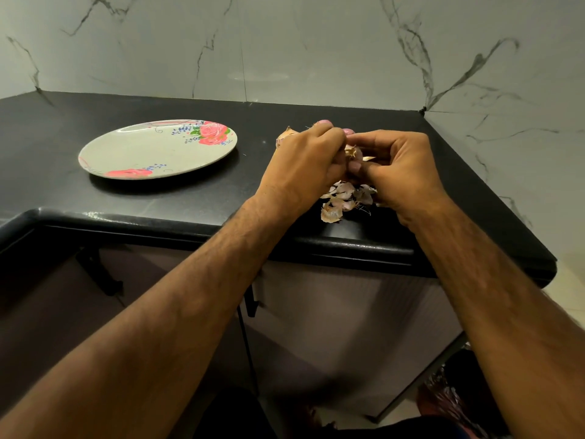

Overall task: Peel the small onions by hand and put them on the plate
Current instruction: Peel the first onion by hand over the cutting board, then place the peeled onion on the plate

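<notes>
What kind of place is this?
Probably a home kitchen: black stone countertop over cabinet doors, marble-look wall tiles, a floral plate, left hand and right hand peeling a small onion.

Glossy floral plate [133, 147], polished black stone counter [190, 198], papery onion skins [340, 198], veined marble wall [316, 49]

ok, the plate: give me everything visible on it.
The plate is round, shallow and glossy, off-white, perhaps melamine or glazed ceramic. Pink roses with green leaves and small blue sprigs are printed at its far right rim and its near left rim, along with thin red curved lines. It lies flat, right way up, on the black countertop. No onion lies on it. Only the countertop touches it; the left hand and right hand hold an onion off to its right.
</notes>
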